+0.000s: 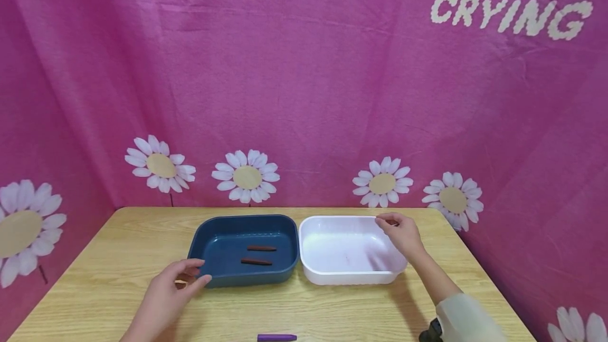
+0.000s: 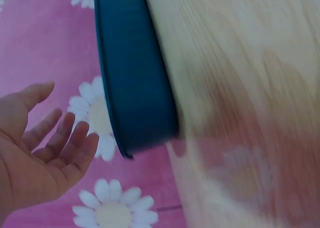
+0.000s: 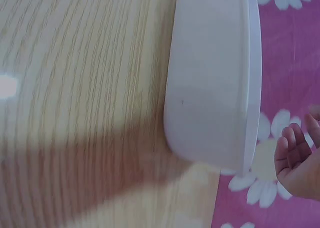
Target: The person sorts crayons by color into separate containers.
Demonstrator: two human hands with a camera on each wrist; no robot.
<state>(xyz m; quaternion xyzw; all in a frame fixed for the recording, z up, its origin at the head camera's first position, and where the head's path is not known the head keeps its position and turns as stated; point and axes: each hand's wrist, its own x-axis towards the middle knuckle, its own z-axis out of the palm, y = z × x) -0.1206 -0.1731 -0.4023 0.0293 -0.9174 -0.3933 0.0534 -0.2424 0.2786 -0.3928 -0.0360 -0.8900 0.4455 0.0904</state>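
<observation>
My left hand (image 1: 173, 289) is at the front left corner of a dark blue tray (image 1: 247, 281), its thumb and fingers apart with nothing between them. In the left wrist view the loosely bent fingers are beside the tray's wall. Two dark brown crayon-like sticks (image 1: 256, 261) lie inside that tray. Over the right rim of a white tray (image 1: 349, 278) hovers my right hand (image 1: 402, 234), fingers bent toward the thumb; no held thing shows. The right wrist view has it partly cut off at the frame edge, fingers loosely curled. A purple crayon (image 1: 277, 338) lies on the table in front.
Both trays stand side by side on a light wooden table (image 1: 342, 313), near its back edge. A pink cloth (image 1: 313, 94) with white daisies and lettering hangs behind and at both sides. A dark object (image 1: 431, 331) shows by the right sleeve.
</observation>
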